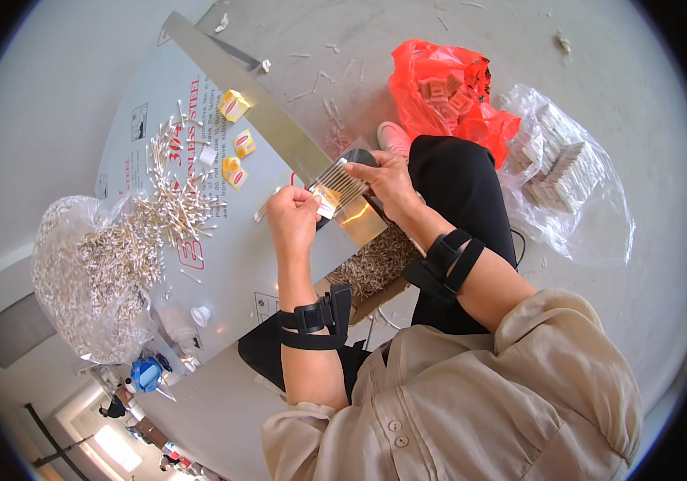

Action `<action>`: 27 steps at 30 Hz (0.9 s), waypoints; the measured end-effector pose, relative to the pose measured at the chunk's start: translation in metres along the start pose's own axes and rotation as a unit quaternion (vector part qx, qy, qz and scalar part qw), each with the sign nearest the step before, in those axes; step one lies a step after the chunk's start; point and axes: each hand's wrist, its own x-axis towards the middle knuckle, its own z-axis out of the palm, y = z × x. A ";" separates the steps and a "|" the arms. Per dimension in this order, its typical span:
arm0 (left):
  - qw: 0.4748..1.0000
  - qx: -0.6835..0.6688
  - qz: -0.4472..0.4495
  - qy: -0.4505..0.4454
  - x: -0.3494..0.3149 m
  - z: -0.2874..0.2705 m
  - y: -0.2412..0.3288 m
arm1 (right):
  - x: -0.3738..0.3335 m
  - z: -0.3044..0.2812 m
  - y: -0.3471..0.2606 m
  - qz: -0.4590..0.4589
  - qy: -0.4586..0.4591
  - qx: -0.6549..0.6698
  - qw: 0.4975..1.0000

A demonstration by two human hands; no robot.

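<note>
- Yellow-and-white card (327, 202): small, tilted, overlapping the row's lower left part in view.
- Slim pale sticks (343, 181): side by side, slanting, at the table's (239, 264) right edge.

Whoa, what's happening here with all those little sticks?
Someone's left hand is pinching a small yellow-and-white packet, right next to a row of cotton swabs. The right hand has its thumb at the end of that row; how firm its grip is, I can't tell. More loose swabs are heaped on the table, by a big see-through bag full of them. Three little yellow boxes sit on the table too.
</note>
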 end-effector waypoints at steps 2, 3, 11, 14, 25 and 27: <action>1.000 -0.010 0.016 0.001 0.000 0.001 -0.003 | 0.002 -0.001 0.001 -0.003 -0.007 -0.009 1.000; 0.997 0.027 0.067 0.011 0.001 0.004 -0.004 | 0.002 -0.002 0.002 -0.003 -0.007 -0.009 1.000; 0.993 0.017 0.108 0.053 0.000 0.020 -0.005 | 0.001 -0.003 0.001 -0.006 -0.007 -0.007 1.000; 0.973 0.095 0.185 0.101 0.001 0.016 -0.008 | 0.001 0.001 0.001 0.001 -0.001 0.023 1.000; 0.965 0.124 0.211 0.093 0.000 0.019 -0.015 | 0.001 -0.001 0.000 0.001 0.022 -0.006 1.000; 0.931 0.191 0.277 0.141 -0.011 0.016 -0.030 | -0.008 -0.001 -0.009 0.041 0.023 -0.004 0.999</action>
